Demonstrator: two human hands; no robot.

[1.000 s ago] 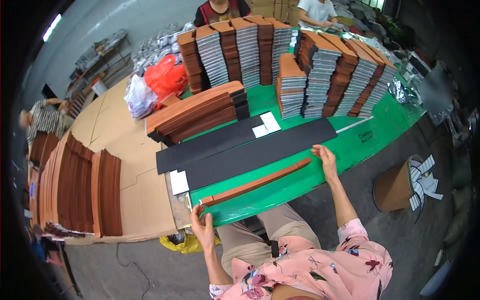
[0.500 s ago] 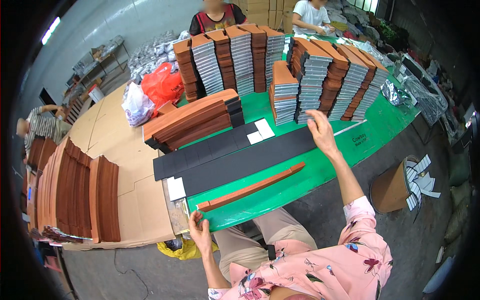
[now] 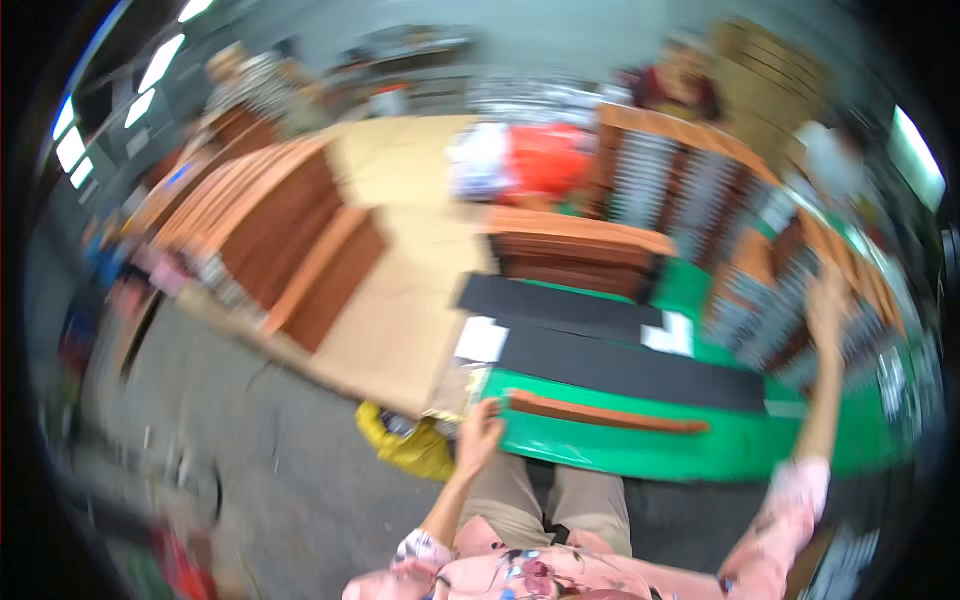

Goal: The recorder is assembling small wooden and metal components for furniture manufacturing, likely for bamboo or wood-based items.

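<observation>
The picture is smeared by motion. My left hand (image 3: 482,435) is at the front edge of the green tabletop (image 3: 570,453), its fingers apart and holding nothing. Just right of it lies a long, narrow wood-brown strip (image 3: 605,412). My right hand (image 3: 828,305) reaches up to the stacks of brown and silver-edged pieces (image 3: 765,310) at the right; its fingers are too blurred to read. Beyond the brown strip are a long black flat strip (image 3: 630,370) and a second black strip (image 3: 570,308), with a white card (image 3: 482,340) by their left ends.
A brown stack (image 3: 580,255) stands behind the black strips, near a red plastic bag (image 3: 550,160). More brown stacks (image 3: 270,225) fill the left side of the cardboard-covered table (image 3: 395,340). A yellow bag (image 3: 415,450) is below the edge. Other people (image 3: 680,80) are across the table.
My view has swung to the left. My right hand has moved from above the black strip to the stacks at the right. My left hand stays by the brown strip's left end.
</observation>
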